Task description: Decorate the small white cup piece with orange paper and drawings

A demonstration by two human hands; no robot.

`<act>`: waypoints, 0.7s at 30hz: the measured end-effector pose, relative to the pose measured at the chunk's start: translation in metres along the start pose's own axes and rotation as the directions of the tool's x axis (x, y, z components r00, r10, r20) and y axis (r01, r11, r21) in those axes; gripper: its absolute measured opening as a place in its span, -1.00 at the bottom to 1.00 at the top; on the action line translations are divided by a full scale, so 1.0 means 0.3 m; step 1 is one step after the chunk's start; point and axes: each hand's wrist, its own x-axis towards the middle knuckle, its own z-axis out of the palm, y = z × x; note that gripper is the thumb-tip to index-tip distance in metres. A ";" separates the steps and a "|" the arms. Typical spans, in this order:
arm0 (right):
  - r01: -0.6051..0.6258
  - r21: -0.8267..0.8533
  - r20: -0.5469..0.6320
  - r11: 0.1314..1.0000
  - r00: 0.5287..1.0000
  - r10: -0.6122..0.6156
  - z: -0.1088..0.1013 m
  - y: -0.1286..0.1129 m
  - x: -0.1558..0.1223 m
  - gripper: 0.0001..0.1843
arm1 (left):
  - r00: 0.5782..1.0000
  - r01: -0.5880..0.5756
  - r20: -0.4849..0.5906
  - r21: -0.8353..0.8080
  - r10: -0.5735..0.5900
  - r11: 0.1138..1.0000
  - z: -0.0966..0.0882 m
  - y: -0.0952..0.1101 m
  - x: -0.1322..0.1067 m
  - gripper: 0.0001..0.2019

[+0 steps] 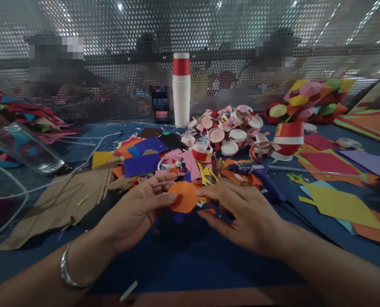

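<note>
My left hand (138, 211) pinches a round orange paper piece (184, 197) between thumb and fingers, just above the blue table. My right hand (241, 213) meets the same orange piece from the right, its fingers bent and touching the edge. A silver bangle (69, 275) sits on my left wrist. Scraps of coloured paper lie right behind both hands.
A tall stack of white and red paper cups (181, 91) stands at the back centre before a perforated metal screen (113, 51). Cut cup bottoms (230, 130) are heaped to its right. Brown paper (62, 200) lies left; coloured sheets (340, 202) lie right. A clear container (24, 147) is far left.
</note>
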 end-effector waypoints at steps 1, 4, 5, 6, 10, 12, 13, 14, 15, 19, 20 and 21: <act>-0.046 0.016 -0.007 0.999 0.999 0.046 -0.006 0.003 0.000 -0.73 | 0.997 -0.068 -0.023 0.024 0.069 0.997 -0.006 0.002 -0.002 -0.52; -0.156 0.023 -0.027 0.988 0.987 0.156 -0.025 0.018 0.002 -0.76 | 0.930 -0.335 -0.095 0.188 0.356 0.923 -0.015 0.001 -0.011 -0.49; -0.182 0.016 -0.035 0.983 0.983 0.183 -0.032 0.025 0.003 -0.78 | 0.897 -0.397 -0.095 0.254 0.432 0.882 -0.015 -0.001 -0.013 -0.48; -0.212 0.006 -0.044 0.977 0.976 0.212 -0.039 0.033 0.004 -0.79 | 0.873 -0.437 -0.083 0.303 0.480 0.847 -0.015 -0.002 -0.013 -0.47; -0.330 -0.037 -0.045 0.943 0.944 0.328 -0.075 0.077 0.010 -0.82 | 0.917 -0.361 -0.104 0.201 0.386 0.911 -0.029 0.002 0.017 -0.49; -0.408 -0.058 -0.043 0.911 0.913 0.406 -0.095 0.104 0.011 -0.83 | 0.941 -0.253 -0.220 0.045 0.257 0.966 -0.044 0.010 0.042 -0.66; -0.445 -0.051 -0.057 0.894 0.895 0.442 -0.104 0.115 0.010 -0.85 | 0.927 -0.283 -0.260 -0.009 0.271 0.959 -0.051 0.013 0.053 -0.75; -0.465 -0.042 -0.068 0.885 0.885 0.461 -0.110 0.124 0.010 -0.86 | 0.908 -0.340 -0.271 -0.031 0.320 0.940 -0.056 0.014 0.060 -0.80; -0.474 -0.036 -0.077 0.880 0.879 0.471 -0.114 0.129 0.010 -0.88 | 0.881 -0.403 -0.283 -0.031 0.379 0.915 -0.058 0.011 0.064 -0.79; -0.488 0.026 -0.069 0.872 0.870 0.489 -0.108 0.120 0.017 -0.91 | 0.963 -0.233 -0.117 0.102 0.244 0.967 -0.039 -0.016 0.049 -0.67; -0.483 0.025 -0.052 0.875 0.874 0.484 -0.105 0.115 0.020 -0.91 | 0.969 -0.212 -0.109 0.104 0.223 0.972 -0.034 -0.021 0.043 -0.67; -0.478 0.015 -0.030 0.878 0.878 0.478 -0.103 0.111 0.023 -0.91 | 0.972 -0.199 -0.105 0.108 0.210 0.974 -0.031 -0.024 0.037 -0.66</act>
